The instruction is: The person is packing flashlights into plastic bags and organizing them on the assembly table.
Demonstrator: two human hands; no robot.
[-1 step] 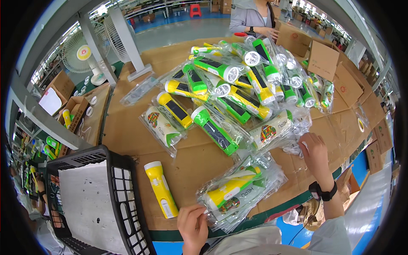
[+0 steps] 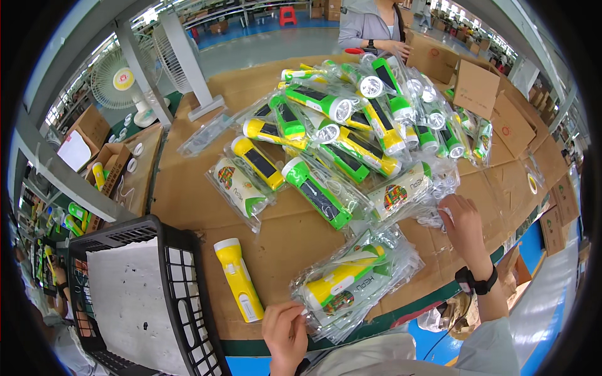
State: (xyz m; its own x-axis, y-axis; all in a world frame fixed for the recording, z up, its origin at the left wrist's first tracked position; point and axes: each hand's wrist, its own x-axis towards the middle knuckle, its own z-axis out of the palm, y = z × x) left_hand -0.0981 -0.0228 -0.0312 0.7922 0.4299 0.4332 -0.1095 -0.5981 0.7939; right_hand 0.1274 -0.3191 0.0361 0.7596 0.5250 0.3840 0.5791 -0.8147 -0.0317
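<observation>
My left hand (image 2: 285, 335) pinches the edge of a clear plastic bag (image 2: 306, 307) at the near table edge. In that bag lies a yellow and green flashlight (image 2: 338, 281), on top of a stack of flat printed bags (image 2: 382, 282). My right hand (image 2: 463, 220) is closed at a heap of white cables (image 2: 433, 216) in clear wrapping, its fingertips on the cables. Left of the stack lies a loose yellow flashlight (image 2: 239, 282) with a white head. Beyond are a bagged green flashlight (image 2: 320, 197) and a white printed bag (image 2: 401, 191).
A large pile of bagged flashlights (image 2: 351, 119) covers the table's far middle. At the left stands a black plastic basket (image 2: 188, 301). Open cardboard boxes (image 2: 476, 91) stand far right. Across the table is another person (image 2: 373, 28). A fan (image 2: 125, 78) stands behind a metal post.
My right hand has shifted very slightly left at the cables. My left hand stays on the bag.
</observation>
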